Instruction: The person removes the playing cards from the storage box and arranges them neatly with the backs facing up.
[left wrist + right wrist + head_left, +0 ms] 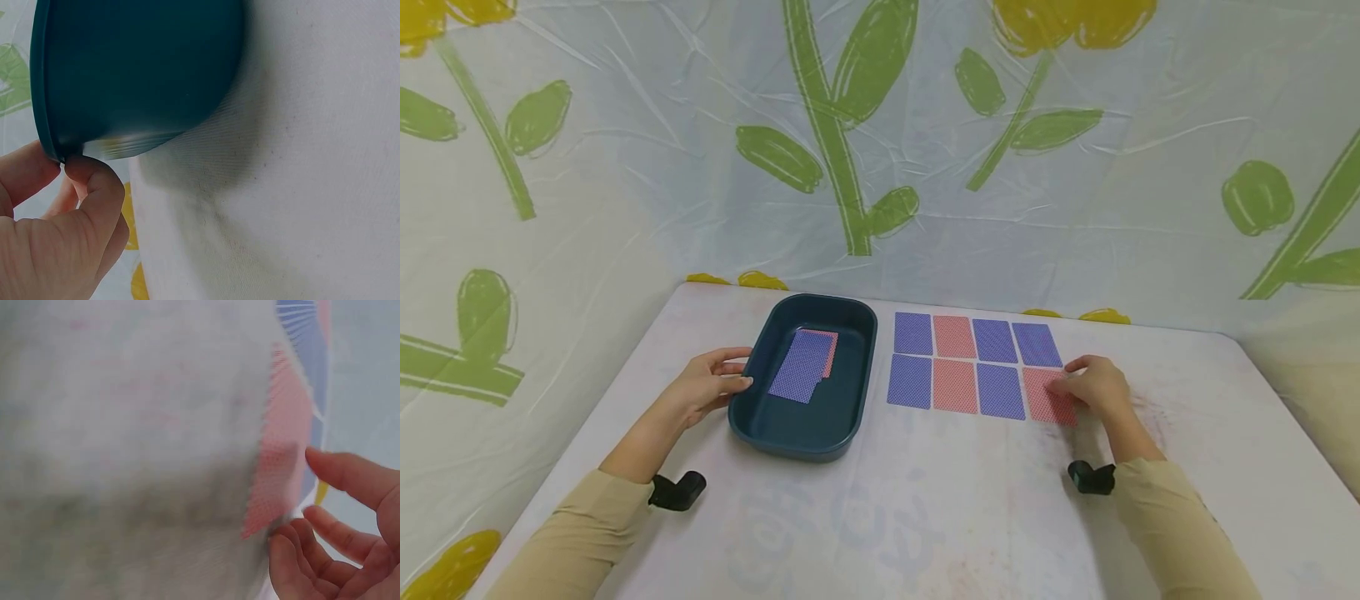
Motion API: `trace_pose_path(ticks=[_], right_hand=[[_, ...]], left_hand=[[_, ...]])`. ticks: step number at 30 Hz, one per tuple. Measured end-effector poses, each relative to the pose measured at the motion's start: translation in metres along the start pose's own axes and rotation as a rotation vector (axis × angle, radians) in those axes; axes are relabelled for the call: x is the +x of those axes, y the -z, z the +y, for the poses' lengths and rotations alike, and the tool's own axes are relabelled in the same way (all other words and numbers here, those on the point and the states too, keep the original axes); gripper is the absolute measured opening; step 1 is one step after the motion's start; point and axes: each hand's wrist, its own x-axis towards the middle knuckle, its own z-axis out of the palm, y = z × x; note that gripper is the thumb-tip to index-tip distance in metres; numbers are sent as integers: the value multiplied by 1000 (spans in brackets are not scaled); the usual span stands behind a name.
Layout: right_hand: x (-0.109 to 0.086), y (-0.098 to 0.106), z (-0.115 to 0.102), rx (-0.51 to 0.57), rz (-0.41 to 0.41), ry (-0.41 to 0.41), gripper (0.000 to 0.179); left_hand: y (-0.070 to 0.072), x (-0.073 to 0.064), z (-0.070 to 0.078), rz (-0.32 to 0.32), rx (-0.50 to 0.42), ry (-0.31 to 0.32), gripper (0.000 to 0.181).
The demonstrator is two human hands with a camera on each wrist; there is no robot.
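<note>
Your head view shows soft, diffuse light. Your right wrist view blurs the tabletop [125,425], shadowed lower left.

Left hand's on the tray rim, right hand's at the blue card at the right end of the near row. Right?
Colour's wrong: the card at the right hand is red, per the head view. The rest holds.

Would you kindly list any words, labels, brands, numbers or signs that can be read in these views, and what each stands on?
Nothing can be read with certainty.
Tabletop: faint letter-like marks, too washed out to read.
Cards: only red or blue patterned backs show, with no readable number.
Tray: no label visible.
</note>
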Motion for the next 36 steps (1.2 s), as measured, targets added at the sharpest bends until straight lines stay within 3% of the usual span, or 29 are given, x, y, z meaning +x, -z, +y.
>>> trace_pose_path(ticks=[5, 9, 15, 23, 36], right_hand=[[7, 5, -5, 168, -99, -56, 62], [11, 9, -18, 327, -208, -58, 67], [11, 11, -47, 461, -343, -32, 68], [8, 4, -92, 488, -411, 112, 62], [6, -22, -162, 450, -461, 206, 54]], left_hand=[[0, 0, 0, -3, -11, -1, 60], [0, -1, 1, -5, -12, -1, 60], [0, -1, 0, -6, -15, 6, 60], [0, 0, -1, -6, -16, 2, 60], [0, 0, 0, -19, -37, -7, 61]])
